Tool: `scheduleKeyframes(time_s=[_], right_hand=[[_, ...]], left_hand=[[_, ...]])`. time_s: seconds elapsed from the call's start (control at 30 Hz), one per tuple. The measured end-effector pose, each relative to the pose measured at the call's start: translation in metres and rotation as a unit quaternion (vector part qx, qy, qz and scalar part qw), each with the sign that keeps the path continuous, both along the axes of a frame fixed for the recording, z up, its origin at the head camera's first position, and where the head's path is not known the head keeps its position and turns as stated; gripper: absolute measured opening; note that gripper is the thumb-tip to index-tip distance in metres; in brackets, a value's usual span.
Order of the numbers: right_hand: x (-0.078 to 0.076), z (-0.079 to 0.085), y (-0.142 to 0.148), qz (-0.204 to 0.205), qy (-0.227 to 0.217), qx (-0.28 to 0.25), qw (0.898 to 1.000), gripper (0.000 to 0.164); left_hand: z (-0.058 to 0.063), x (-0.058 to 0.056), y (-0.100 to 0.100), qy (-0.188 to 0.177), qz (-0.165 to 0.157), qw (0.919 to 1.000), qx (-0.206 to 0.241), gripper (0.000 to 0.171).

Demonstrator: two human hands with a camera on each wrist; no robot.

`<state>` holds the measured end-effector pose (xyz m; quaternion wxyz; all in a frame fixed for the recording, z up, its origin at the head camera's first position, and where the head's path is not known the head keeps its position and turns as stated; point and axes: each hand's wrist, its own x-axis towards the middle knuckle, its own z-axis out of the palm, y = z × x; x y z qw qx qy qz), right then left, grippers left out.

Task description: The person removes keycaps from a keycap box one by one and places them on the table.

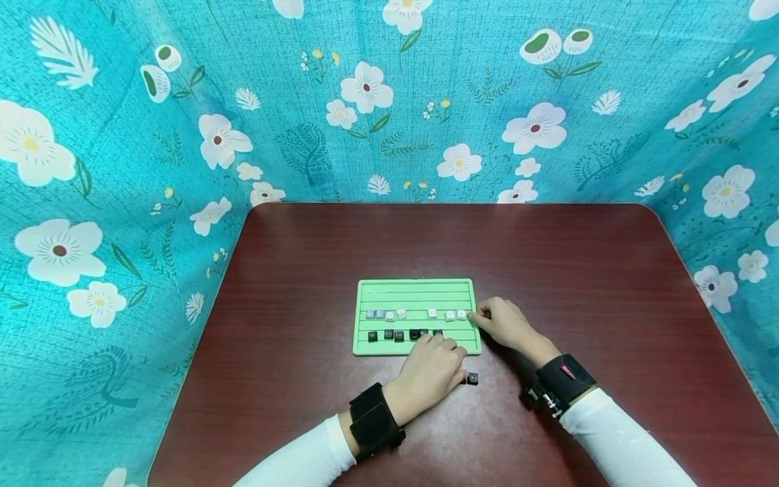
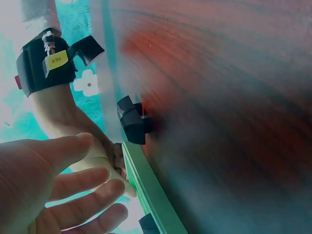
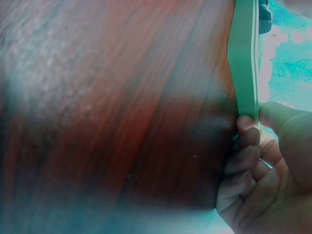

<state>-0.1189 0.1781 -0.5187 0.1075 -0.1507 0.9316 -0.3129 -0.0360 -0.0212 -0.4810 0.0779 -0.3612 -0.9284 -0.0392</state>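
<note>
A green ridged board (image 1: 414, 287) lies on the table, bearing a row of white and grey keycaps (image 1: 432, 314) and, nearer to me, a row of black keycaps (image 1: 398, 336). At the board's right edge, my right hand (image 1: 508, 325) pinches the rim between thumb and index finger; the right wrist view shows the board (image 3: 243, 63) there too. My left hand (image 1: 429, 372) hovers at the near edge, fingertips by the black row and partly covering it. Its fingers (image 2: 87, 190) are loosely bent, with nothing seen between them. Loose black keycaps (image 1: 473, 379) lie beside that hand.
The dark red-brown wooden table (image 1: 304, 257) carries the board near its middle. A blue floral cloth (image 1: 365, 149) hangs behind the table and along its sides. Both wrists wear black bands (image 1: 374, 421).
</note>
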Motion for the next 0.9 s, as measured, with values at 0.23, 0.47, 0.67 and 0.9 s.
scheduleKeyframes(time_s=[0.23,0.47,0.67,0.9], right_hand=[[0.000,0.000,0.000,-0.002,0.006,0.001,1.000,0.038],[0.000,-0.001,0.000,-0.004,0.006,0.006,1.000,0.038],[-0.001,0.000,0.000,-0.004,0.005,0.007,1.000,0.037],[0.000,0.000,0.000,0.000,0.003,0.003,1.000,0.038]], left_hand=[[0.000,-0.004,-0.002,0.004,0.020,0.9998,-0.005,0.030],[0.000,-0.008,-0.003,0.015,0.023,0.9995,0.013,0.030],[0.004,-0.012,-0.004,0.024,0.030,0.9989,0.027,0.032],[0.006,-0.016,-0.006,0.014,0.039,0.9984,0.039,0.032]])
